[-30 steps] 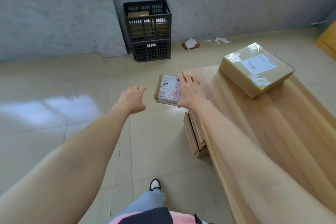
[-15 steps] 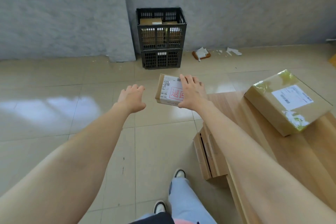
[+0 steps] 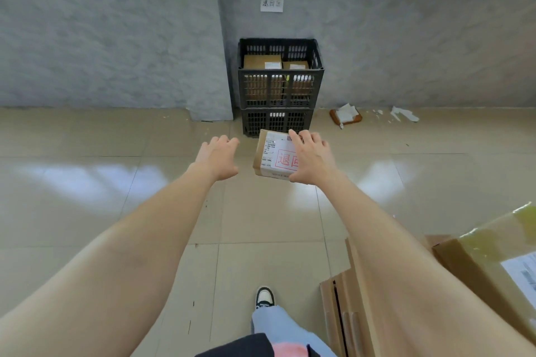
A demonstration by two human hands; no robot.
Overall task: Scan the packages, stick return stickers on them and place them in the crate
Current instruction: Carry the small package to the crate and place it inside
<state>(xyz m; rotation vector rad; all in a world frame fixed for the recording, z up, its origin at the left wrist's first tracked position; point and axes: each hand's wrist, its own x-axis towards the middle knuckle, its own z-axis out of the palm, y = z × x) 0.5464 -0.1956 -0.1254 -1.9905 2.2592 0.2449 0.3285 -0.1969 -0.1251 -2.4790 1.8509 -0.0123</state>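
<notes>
My right hand (image 3: 311, 156) grips a small cardboard package (image 3: 274, 156) from above; it carries a white shipping label and a red-printed return sticker. Just left of the package, my left hand (image 3: 217, 158) hovers with spread fingers and holds nothing. Straight ahead against the grey wall stands a black slatted crate (image 3: 280, 74) stacked on a second black crate (image 3: 275, 122). The upper crate holds two or three brown packages. A larger taped package (image 3: 499, 264) lies at the lower right.
A wooden table edge (image 3: 356, 284) and its leg run along the lower right. Torn paper and a brown scrap (image 3: 346, 116) litter the tiled floor right of the crates. My shoe (image 3: 264, 297) is on the tiles below. A paper sign (image 3: 271, 4) hangs above the crates.
I have stepped away from the table toward the crates, which now look larger and centred. The small package stays in my right hand; the table and big package have slid to the lower right.
</notes>
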